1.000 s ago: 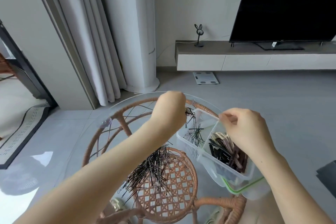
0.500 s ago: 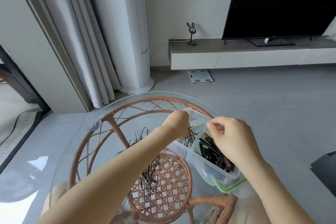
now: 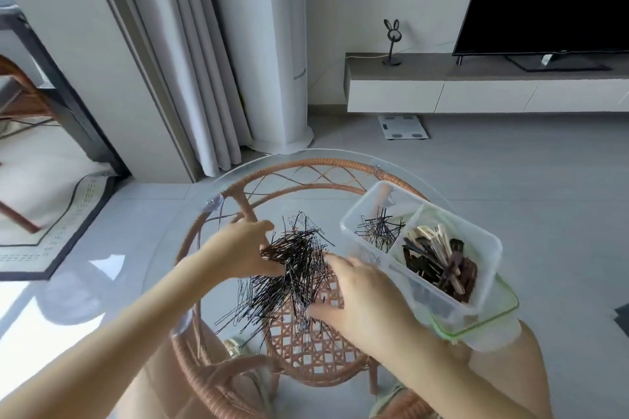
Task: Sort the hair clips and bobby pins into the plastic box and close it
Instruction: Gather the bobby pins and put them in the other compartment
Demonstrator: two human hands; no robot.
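Note:
A clear plastic box [image 3: 490,241] stands open at the right of the round glass table [image 3: 143,248]. Its left compartment holds a few black bobby pins [image 3: 379,230]; its right compartment holds brown and pale hair clips [image 3: 442,264]. A big loose pile of bobby pins [image 3: 289,269] lies mid-table. My left hand [image 3: 243,248] pinches a bunch at the pile's left edge. My right hand [image 3: 360,296] rests on the pile's right side, fingers spread, just left of the box. The green-rimmed lid [image 3: 476,325] lies under the box.
The glass top sits on a rattan frame [image 3: 306,354] that shows through it. The box overhangs the table's right edge. Grey floor, a white TV unit [image 3: 476,92] and a curtain [image 3: 190,78] lie beyond.
Both hands have left the box and come down to the loose pile. The left hand, earlier over the left compartment, now grips pins on the table; a few more pins lie in that compartment.

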